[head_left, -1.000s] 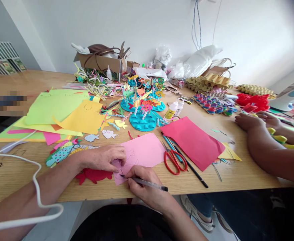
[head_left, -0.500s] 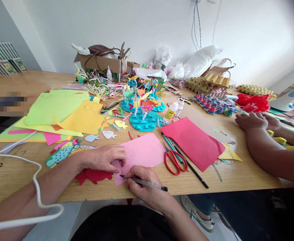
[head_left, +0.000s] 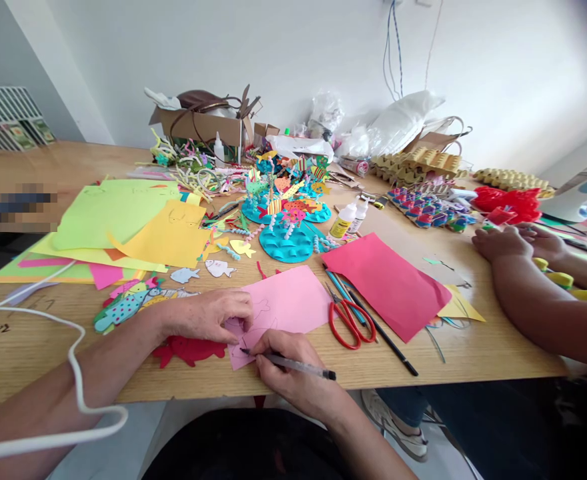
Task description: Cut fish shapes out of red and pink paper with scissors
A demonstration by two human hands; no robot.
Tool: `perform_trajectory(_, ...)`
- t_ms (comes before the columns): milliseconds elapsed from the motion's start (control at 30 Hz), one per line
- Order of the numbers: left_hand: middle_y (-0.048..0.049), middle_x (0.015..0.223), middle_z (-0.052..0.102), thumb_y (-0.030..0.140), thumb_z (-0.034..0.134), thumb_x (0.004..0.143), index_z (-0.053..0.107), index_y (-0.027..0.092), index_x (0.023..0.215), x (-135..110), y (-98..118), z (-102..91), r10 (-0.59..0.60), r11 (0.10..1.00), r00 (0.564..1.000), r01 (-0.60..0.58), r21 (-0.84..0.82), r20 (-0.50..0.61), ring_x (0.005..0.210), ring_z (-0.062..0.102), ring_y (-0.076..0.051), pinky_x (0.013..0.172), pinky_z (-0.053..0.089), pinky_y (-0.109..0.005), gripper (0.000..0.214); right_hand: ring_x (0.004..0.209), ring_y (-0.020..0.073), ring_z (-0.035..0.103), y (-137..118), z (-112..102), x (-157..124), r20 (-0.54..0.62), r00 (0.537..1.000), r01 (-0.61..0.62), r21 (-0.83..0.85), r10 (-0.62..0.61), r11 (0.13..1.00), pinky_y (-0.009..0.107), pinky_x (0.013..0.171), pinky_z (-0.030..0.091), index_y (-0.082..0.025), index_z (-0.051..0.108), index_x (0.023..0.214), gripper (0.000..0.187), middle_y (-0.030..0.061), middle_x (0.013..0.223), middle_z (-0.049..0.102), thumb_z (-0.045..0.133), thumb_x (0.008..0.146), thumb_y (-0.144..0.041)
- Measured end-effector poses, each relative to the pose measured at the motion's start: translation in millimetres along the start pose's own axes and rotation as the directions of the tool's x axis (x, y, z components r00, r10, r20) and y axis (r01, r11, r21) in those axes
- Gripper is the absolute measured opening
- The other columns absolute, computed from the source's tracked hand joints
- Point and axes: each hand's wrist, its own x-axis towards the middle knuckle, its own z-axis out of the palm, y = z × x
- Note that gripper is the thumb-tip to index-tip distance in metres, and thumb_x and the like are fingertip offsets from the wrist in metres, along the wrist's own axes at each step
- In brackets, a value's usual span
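A pink sheet of paper [head_left: 293,300] lies on the table in front of me, with pencil-thin fish outlines on it. My right hand [head_left: 288,360] grips a pen [head_left: 301,366] with a clear barrel and dark cap end, its tip on the paper's lower left part. Over the left edge of the sheet rests my left hand [head_left: 218,313], fingers bent down onto it and thumb apart. Red paper cutouts [head_left: 191,350] lie below my left wrist. To the right of the sheet are red-handled scissors [head_left: 352,323]. White and blue-grey paper fish [head_left: 219,268] lie beyond my left hand.
A red sheet [head_left: 388,283] and pencils [head_left: 388,338] lie rightward. Blue stands with paper fish [head_left: 286,241] and glue bottles [head_left: 343,221] stand behind. Coloured paper [head_left: 113,217] is stacked left. A white cable [head_left: 76,373] crosses my left arm. Another person's arms [head_left: 533,287] rest at right.
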Motion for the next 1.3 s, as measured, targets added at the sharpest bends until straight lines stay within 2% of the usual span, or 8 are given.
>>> perform_trajectory(233, -0.0002, 0.08, 0.055, 0.014, 0.065, 0.071, 0.059, 0.019, 0.078, 0.9, 1.1, -0.5, -0.012, 0.996, 1.0, 0.011, -0.087, -0.012, 0.081, 0.051, -0.018, 0.071, 0.039, -0.025, 0.011, 0.054, 0.0097, 0.052, -0.3, -1.1, -0.6, -0.012, 1.0, -0.019, 0.03, 0.019, 0.999, 0.018, 0.053, 0.039, -0.016, 0.061, 0.073, 0.016, -0.0021, 0.062, 0.06, 0.048, 0.072, -0.007)
perform_trajectory(333, -0.0004, 0.08, 0.058, 0.01, 0.057, 0.073, 0.06, 0.019, 0.079, 0.4, 0.7, -3.4, -0.022, 0.986, 0.999, 0.016, -0.167, -0.034, 0.08, 0.053, -0.017, 0.072, 0.04, -0.025, 0.011, 0.047, 0.0088, 0.046, 0.2, -3.7, -5.6, -0.133, 0.989, -0.049, 0.087, 0.06, 0.995, 0.018, 0.047, 0.037, -0.016, 0.059, 0.074, 0.013, -0.0029, 0.056, 0.056, 0.047, 0.075, -0.012)
perform_trajectory(533, -0.0002, 0.073, 0.06, 0.006, 0.041, 0.072, 0.056, 0.017, 0.08, -4.7, -4.3, -11.4, -0.153, 0.909, 0.961, 0.044, -0.415, -0.233, 0.068, 0.056, -0.013, 0.063, 0.045, -0.024, 0.02, 0.044, 0.0093, 0.042, 0.8, -12.1, -21.4, -0.424, 0.905, 0.031, -0.011, -0.033, 0.999, 0.019, 0.044, 0.035, -0.019, 0.053, 0.076, 0.009, -0.004, 0.055, 0.05, 0.046, 0.08, -0.015)
perform_trajectory(667, -0.0008, 0.068, 0.058, 0.013, 0.042, 0.077, 0.054, 0.017, 0.077, -11.5, -2.1, -21.3, -0.21, 0.839, 0.91, -0.02, -0.544, -0.357, 0.059, 0.055, -0.011, 0.054, 0.046, -0.023, 0.013, 0.055, 0.0123, 0.054, 1.7, -23.7, -25.6, -0.547, 0.827, 0.027, -0.184, -0.126, 0.982, 0.022, 0.054, 0.044, -0.02, 0.055, 0.081, 0.01, -0.0008, 0.064, 0.058, 0.048, 0.081, -0.013)
perform_trajectory(800, -0.0014, 0.068, 0.061, 0.015, 0.047, 0.078, 0.058, 0.016, 0.075, -13.6, 15.2, -34.2, -0.266, 0.751, 0.899, -0.033, -0.659, -0.348, 0.058, 0.056, -0.011, 0.05, 0.045, -0.021, 0.012, 0.074, 0.0168, 0.064, 5.3, -34.0, -23.5, -0.528, 0.814, 0.075, -0.315, -0.241, 0.946, 0.026, 0.067, 0.051, -0.02, 0.057, 0.099, 0.022, 0.0055, 0.085, 0.067, 0.047, 0.083, -0.01)
perform_trajectory(1000, 0.0015, 0.074, 0.06, 0.018, 0.055, 0.077, 0.062, 0.023, 0.097, 13.5, 59.6, -21.7, -0.212, 0.652, 0.977, 0.153, -0.743, 0.016, 0.064, 0.056, -0.011, 0.057, 0.046, -0.022, 0.021, 0.103, 0.02, 0.06, 10.6, -36.4, -14.5, -0.409, 0.82, 0.207, -0.442, -0.401, 0.873, 0.033, 0.084, 0.051, -0.018, 0.049, 0.124, 0.047, 0.012, 0.11, 0.064, 0.033, 0.082, -0.002)
perform_trajectory(1167, 0.0033, 0.068, 0.054, 0.018, 0.058, 0.072, 0.062, 0.018, 0.081, 39.2, 73.7, 0.5, -0.244, 0.601, 0.966, 0.084, -0.795, -0.083, 0.058, 0.051, -0.009, 0.057, 0.043, -0.022, 0.01, 0.104, 0.0201, 0.06, 13.6, -34.4, -8.7, -0.368, 0.817, 0.236, -0.489, -0.444, 0.84, 0.033, 0.085, 0.052, -0.016, 0.043, 0.129, 0.052, 0.0141, 0.112, 0.063, 0.034, 0.08, -0.001)
perform_trajectory(1300, 0.0037, 0.061, 0.053, 0.023, 0.056, 0.071, 0.061, 0.016, 0.074, 42.2, 62.2, -4.6, -0.335, 0.684, 0.933, 0.146, -0.715, -0.13, 0.05, 0.049, -0.009, 0.05, 0.041, -0.021, 0.01, 0.096, 0.0184, 0.063, 15.8, -37.4, -12.2, -0.38, 0.848, 0.195, -0.424, -0.369, 0.884, 0.029, 0.078, 0.054, -0.017, 0.036, 0.133, 0.052, 0.0138, 0.112, 0.063, 0.035, 0.082, -0.002)
